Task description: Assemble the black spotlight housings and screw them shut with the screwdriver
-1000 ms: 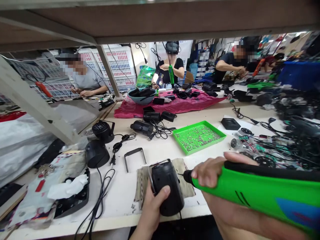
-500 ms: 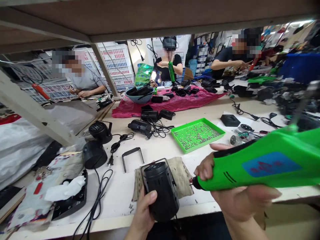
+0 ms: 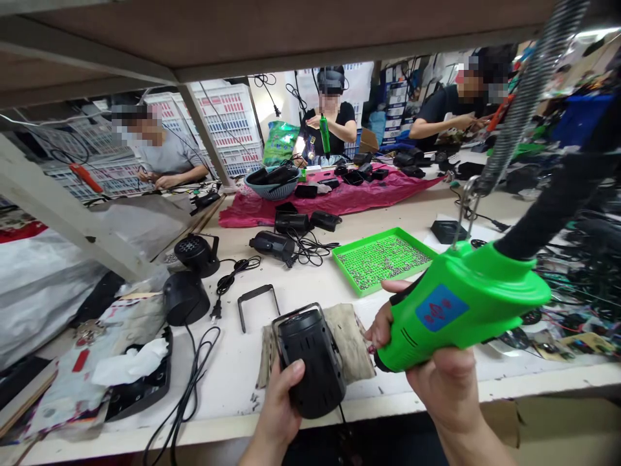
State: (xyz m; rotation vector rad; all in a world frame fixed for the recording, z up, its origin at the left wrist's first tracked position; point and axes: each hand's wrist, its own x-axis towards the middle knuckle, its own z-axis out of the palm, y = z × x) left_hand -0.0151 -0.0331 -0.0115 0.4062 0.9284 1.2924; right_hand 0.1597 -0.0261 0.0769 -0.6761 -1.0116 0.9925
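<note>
Black lamp housing (image 3: pixel 310 362) is being held slightly tilted above a folded grey cloth (image 3: pixel 352 340) on the white workbench (image 3: pixel 228 369), and I'm seeing the left hand (image 3: pixel 276 395) closed firmly around its lower side, thumb pressing on it. I'm watching the right hand (image 3: pixel 436 382) gripping a green rotary tool (image 3: pixel 451 304) in a closed fist, its tip pointing toward the housing, just apart from it. I'm also picking out a green tray (image 3: pixel 378 259) of small parts beyond the cloth and a black U-shaped bracket (image 3: pixel 257 304) lying just left of it.
</note>
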